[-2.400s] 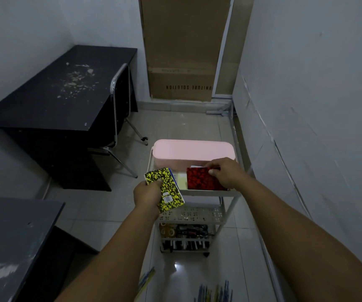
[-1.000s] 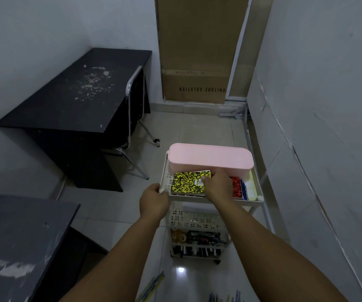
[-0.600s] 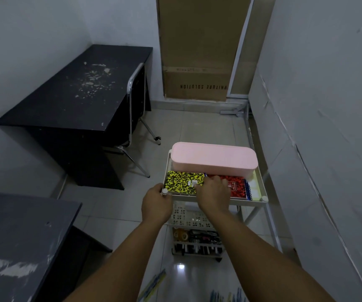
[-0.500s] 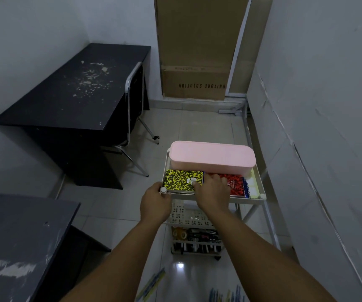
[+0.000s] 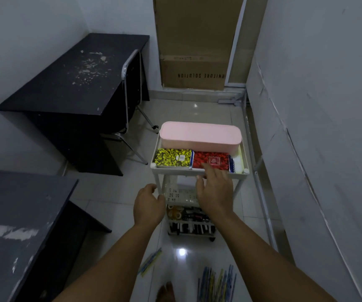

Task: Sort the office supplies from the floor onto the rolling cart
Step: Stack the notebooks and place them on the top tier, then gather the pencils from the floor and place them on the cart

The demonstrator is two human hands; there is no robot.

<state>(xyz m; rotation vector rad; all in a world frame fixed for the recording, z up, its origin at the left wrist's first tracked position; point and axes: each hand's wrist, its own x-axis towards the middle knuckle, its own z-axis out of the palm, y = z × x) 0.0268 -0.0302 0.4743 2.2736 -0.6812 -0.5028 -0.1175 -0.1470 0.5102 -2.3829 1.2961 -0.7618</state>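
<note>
Two notebooks lie flat on the top tray of the white rolling cart [image 5: 199, 171]: yellow-and-black speckled notebook [image 5: 173, 158] just beyond and left of the right fingers, red patterned notebook [image 5: 210, 161] directly ahead of those fingertips, both side by side and pressed close against the long pink plastic box [image 5: 200, 136] behind them. Right hand [image 5: 215, 190] now off the yellow cover it pressed half a second ago, drawn back toward the body, fingers [image 5: 206, 168] spread and relaxed, tips over the tray's near rim, holding nothing. Left hand [image 5: 148, 203] likewise off the cart's corner post, pulled lower and nearer, fingers loosely curled, empty, hovering beside the cart's left leg. Meaning, by judgement: placement of both notebooks finished, release complete, both hands free for another pickup. Below and behind the fingers, still on the tiled floor [image 5: 180, 251]: a fan of coloured pencils or sticks [image 5: 217, 282] and a small striped bundle [image 5: 149, 261] to their left, exact kind too blurred to tell. Lower cart shelves already carry tape rolls and dark small items. Likely next: a stoop toward those floor pieces.
</note>
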